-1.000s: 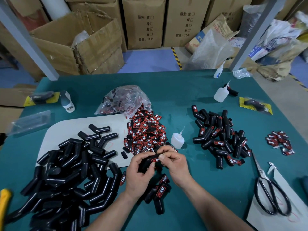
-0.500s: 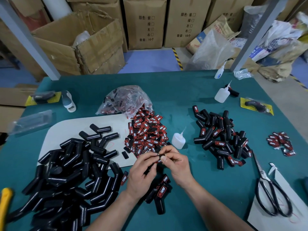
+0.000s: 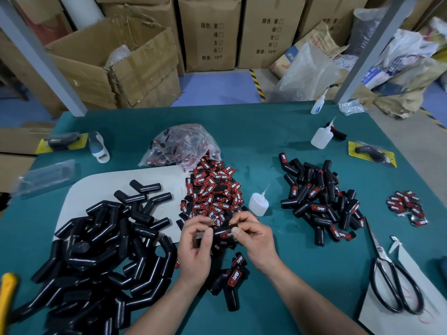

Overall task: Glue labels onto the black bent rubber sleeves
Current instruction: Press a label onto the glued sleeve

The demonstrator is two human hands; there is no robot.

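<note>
1. Centre of frame, just below the middle: left hand [image 3: 196,250] and right hand [image 3: 254,240] brought together above the teal table [image 3: 278,146], both closed around one black bent sleeve [image 3: 221,232].
2. Left fingers curled over the sleeve's left end, thumb on the near side; grip snug, not a full fist.
3. Right thumb and forefinger pinched on the sleeve's right end, remaining fingers loosely folded behind.
4. Red-and-black label [image 3: 226,235] visible on the sleeve's near face, between the two thumbs; whether fully bonded, cannot tell.
5. Lower left of frame: large heap of unlabelled sleeves [image 3: 96,257], partly on a pale board [image 3: 96,184], partly on the table.
6. Centre, just above the hands: loose label pile [image 3: 212,192], spilling from a clear plastic bag [image 3: 183,146] behind it.
7. Right of the label pile, just beside it: small glue bottle [image 3: 258,203], upright, nozzle tilted right.
8. Right of centre: pile of labelled sleeves [image 3: 321,201], red labels showing on many.
9. Below the hands, between the forearms: a few more labelled pieces [image 3: 232,279] on the table.
10. Far right: small cluster of spare labels [image 3: 406,206]; below it, scissors [image 3: 391,281] lying on a pale sheet.
11. Upper right: two further glue bottles [image 3: 321,139] near the table's far edge.
</note>
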